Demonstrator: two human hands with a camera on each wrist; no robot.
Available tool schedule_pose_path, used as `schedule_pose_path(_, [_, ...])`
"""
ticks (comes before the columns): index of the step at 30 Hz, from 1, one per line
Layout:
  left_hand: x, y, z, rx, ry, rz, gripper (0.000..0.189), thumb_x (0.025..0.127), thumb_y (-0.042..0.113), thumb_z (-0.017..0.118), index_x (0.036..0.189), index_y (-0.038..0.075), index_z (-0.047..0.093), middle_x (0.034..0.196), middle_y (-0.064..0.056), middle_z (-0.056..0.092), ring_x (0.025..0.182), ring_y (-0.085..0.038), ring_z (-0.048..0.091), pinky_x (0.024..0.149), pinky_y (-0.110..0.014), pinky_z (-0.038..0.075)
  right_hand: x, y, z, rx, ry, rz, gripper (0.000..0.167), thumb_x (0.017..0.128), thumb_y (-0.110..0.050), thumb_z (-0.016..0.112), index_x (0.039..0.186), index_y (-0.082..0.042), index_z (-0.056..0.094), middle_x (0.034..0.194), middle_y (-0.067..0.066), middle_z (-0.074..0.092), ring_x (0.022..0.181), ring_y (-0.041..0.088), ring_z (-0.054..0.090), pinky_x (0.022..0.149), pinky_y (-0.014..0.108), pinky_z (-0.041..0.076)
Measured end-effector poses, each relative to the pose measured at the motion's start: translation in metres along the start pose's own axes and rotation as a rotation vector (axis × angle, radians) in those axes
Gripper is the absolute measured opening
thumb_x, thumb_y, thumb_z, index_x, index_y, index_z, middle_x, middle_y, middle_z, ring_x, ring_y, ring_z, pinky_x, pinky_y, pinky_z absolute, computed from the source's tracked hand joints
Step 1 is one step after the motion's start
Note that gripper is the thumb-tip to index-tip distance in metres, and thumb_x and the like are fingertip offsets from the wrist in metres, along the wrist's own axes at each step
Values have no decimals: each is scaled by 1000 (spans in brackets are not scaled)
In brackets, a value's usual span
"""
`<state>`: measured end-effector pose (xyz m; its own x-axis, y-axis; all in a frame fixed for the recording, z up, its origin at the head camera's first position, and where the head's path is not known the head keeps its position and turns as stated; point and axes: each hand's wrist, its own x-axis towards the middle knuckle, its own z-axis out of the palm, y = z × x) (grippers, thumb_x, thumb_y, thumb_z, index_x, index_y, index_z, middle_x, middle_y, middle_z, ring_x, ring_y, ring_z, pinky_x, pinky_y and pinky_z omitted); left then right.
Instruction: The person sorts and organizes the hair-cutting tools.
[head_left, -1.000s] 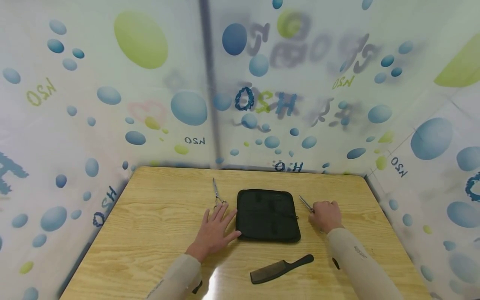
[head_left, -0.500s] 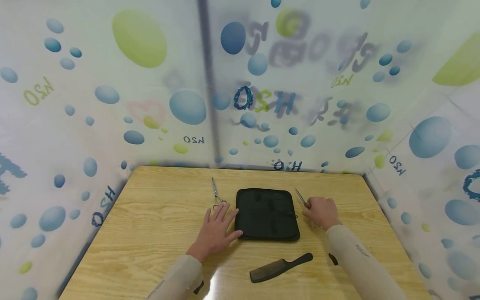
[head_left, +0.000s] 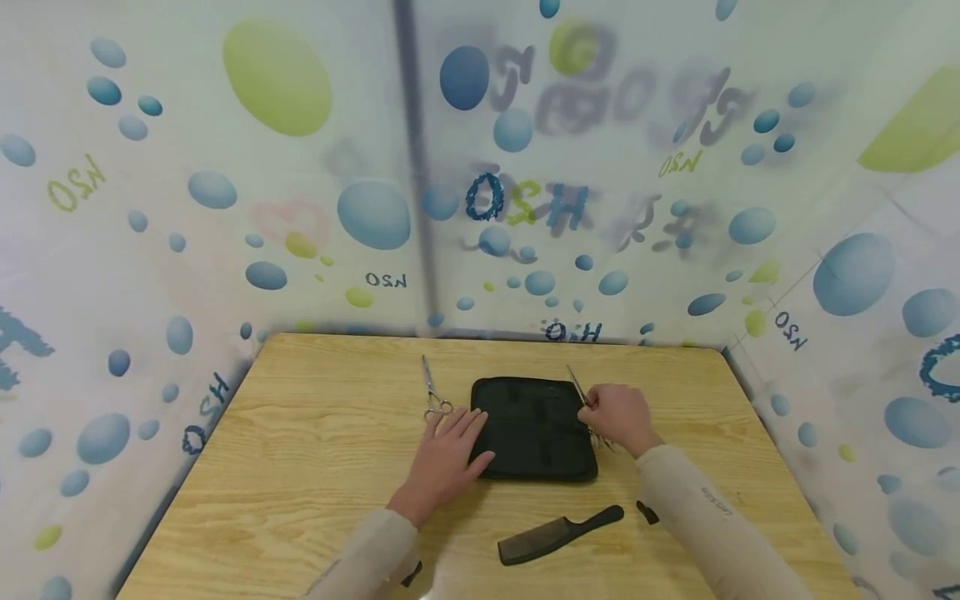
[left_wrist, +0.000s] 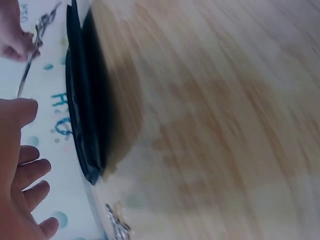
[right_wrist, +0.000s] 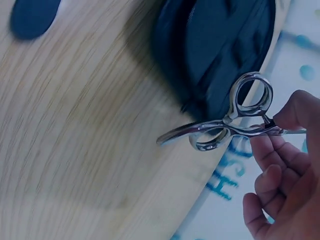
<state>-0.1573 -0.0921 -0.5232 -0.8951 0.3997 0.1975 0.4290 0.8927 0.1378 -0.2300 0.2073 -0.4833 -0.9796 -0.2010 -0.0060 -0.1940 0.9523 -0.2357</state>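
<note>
Right hand (head_left: 618,412) first: thumb and fingers pinch one pair of scissors (right_wrist: 226,121) close to the pivot, its two finger rings free and nearest the person, the blades pointing away. Those scissors are up off the table (head_left: 315,417), at the right side of the black case (head_left: 534,429).

Over to the left hand (head_left: 442,458): fingers loosely spread, nothing in its grip, reaching over the case's left edge; touching or not, I can't tell. Just beyond its fingertips lies the second pair of scissors (head_left: 430,388), rings towards the hand.

The case, the only container here, lies flat between the hands; what it holds can't be made out. Below it, one dark comb (head_left: 555,535), handle to the right. So the tally: two scissors, one case, one comb.

Small lettering on the right sleeve (head_left: 712,517), too blurred to read. And out at the back, a pale backdrop (head_left: 322,175) dotted blue and green, big letters reading "H2O" back to front, smaller lettering repeated around it.
</note>
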Motion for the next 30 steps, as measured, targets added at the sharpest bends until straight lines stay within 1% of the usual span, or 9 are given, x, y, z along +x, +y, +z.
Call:
schedule_pose_path(3, [4,9,-3,-7,17,7,59,98,50,49,145,16,46,147,-2,52,140,-22,43,115,-51,31,1,-12,2,48,-11,5,25,81,-21,60,60,-19,47,52,-7,35,50,12,30,53,28,24])
schedule_pose_path(6, [7,19,-6,-20,37,26,56,98,49,50,144,16,48,141,-1,57,135,-21,48,112,-50,35,1,-24,3,96,-8,5,17,82,-21,61,66,-17,58,53,-6,47,49,12,36,53,27,27])
schedule_pose_path(9, [10,29,-8,-37,52,46,53,98,46,51,141,16,51,134,-1,63,128,-20,55,108,-49,40,2,-36,3,133,4,2,13,81,-21,63,70,-15,64,57,-6,54,49,12,41,52,26,31])
schedule_pose_path(12, [12,37,-9,-45,57,59,50,99,45,50,139,17,53,129,-1,66,123,-19,58,105,-47,43,2,-47,5,166,17,1,11,80,-21,66,72,-14,67,59,-5,58,50,11,46,52,25,36])
schedule_pose_path(18, [17,51,-8,-53,37,69,45,101,44,46,137,19,56,126,2,68,119,-15,60,104,-41,44,1,-60,11,238,25,-7,9,80,-21,67,78,-13,71,60,-6,60,50,9,48,52,25,39])
schedule_pose_path(23, [20,60,-7,-55,46,61,43,100,43,48,132,17,60,122,1,70,114,-15,63,101,-42,46,1,-66,15,305,36,-18,8,80,-21,68,79,-14,72,59,-8,60,47,9,49,53,25,42])
schedule_pose_path(25, [22,63,-7,-48,51,55,42,100,43,49,130,16,61,119,2,71,111,-15,64,99,-42,46,1,-68,17,315,38,-17,8,81,-21,67,76,-15,71,57,-8,58,47,9,47,52,25,41])
schedule_pose_path(30, [24,69,-4,-51,33,13,41,99,43,50,129,18,61,113,3,73,106,-16,66,96,-41,46,1,-73,20,324,46,-9,11,81,-21,66,71,-16,67,57,-6,56,47,9,43,51,24,35])
